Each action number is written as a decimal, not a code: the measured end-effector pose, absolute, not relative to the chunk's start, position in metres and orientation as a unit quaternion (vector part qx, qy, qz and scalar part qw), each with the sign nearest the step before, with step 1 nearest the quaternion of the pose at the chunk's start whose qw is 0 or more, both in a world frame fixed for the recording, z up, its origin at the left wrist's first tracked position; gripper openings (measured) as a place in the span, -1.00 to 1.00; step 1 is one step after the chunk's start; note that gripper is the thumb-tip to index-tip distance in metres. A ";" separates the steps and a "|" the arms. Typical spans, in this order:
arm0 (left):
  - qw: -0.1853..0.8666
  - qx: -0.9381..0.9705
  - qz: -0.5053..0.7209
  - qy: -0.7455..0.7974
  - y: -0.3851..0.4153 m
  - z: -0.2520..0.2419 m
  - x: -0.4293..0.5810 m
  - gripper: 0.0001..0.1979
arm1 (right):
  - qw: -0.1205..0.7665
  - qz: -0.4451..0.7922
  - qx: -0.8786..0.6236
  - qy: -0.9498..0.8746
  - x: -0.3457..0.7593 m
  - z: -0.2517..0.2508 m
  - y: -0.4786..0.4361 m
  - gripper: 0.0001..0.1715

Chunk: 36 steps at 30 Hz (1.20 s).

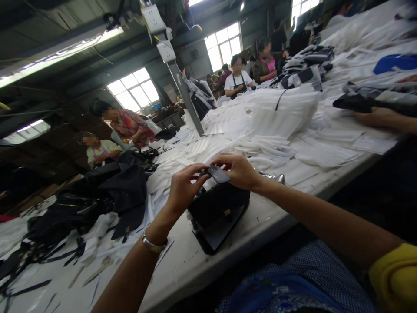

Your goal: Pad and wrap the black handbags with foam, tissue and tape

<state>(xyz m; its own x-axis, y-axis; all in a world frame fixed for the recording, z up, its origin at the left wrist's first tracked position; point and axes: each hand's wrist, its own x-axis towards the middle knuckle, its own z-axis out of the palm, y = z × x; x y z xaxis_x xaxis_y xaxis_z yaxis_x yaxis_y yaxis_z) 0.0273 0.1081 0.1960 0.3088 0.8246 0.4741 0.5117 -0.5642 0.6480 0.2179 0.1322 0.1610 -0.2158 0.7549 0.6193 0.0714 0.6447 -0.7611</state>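
Observation:
A small black handbag (216,206) stands at the table's near edge, with a small gold-coloured piece on its front. Above its top, both hands meet at a dark grey, tag-like flat piece (220,174). My left hand (187,184) pinches at the piece's left end, thumb against fingers. From the right, my right hand (239,169) grips its upper edge with bent fingers. What exactly lies between the fingertips is too small to make out. Something white and translucent shows by the bag's top, partly hidden behind my left hand.
Black bags and straps (124,187) are heaped on the left. White foam sheets and wrapping (283,108) cover the table's middle and far side. A metal post (185,98) with sockets rises from it. At right, another person's hand (379,117) touches dark items; several people work farther back.

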 end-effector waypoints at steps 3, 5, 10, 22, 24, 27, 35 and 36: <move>0.179 0.788 0.417 0.417 0.108 0.196 0.027 -0.82 | 0.544 0.317 -0.299 -0.717 0.217 0.165 0.138 -0.85; 0.162 0.789 0.424 0.413 0.108 0.195 0.027 -0.84 | 0.536 0.306 -0.306 -0.725 0.218 0.165 0.142 -0.87; 0.151 0.779 0.442 0.418 0.111 0.194 0.030 -0.85 | 0.520 0.355 -0.289 -0.721 0.220 0.156 0.149 -0.72; 0.056 0.770 0.463 0.434 0.115 0.194 0.035 -0.84 | 0.524 0.154 -0.354 -0.760 0.211 0.158 0.131 -0.71; 0.040 0.772 0.469 0.428 0.114 0.195 0.033 -0.82 | 0.520 0.114 -0.352 -0.770 0.210 0.156 0.129 -0.68; 0.024 0.752 0.494 0.435 0.116 0.195 0.032 -0.77 | 0.496 0.053 -0.331 -0.801 0.210 0.153 0.127 -0.64; -0.075 0.829 0.403 0.382 0.111 0.204 0.020 -0.70 | 0.509 0.087 -0.357 -0.778 0.213 0.156 0.114 -0.66; -0.057 0.841 0.393 0.367 0.113 0.201 0.016 -0.69 | 0.516 0.105 -0.348 -0.776 0.211 0.154 0.113 -0.71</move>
<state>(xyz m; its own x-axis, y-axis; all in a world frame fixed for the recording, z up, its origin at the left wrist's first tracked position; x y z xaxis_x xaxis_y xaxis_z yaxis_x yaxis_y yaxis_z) 0.0156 0.1126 0.2007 0.4216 0.5729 0.7028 0.6624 -0.7240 0.1928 0.2109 0.1134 0.1540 -0.2260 0.6478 0.7275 0.4310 0.7362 -0.5217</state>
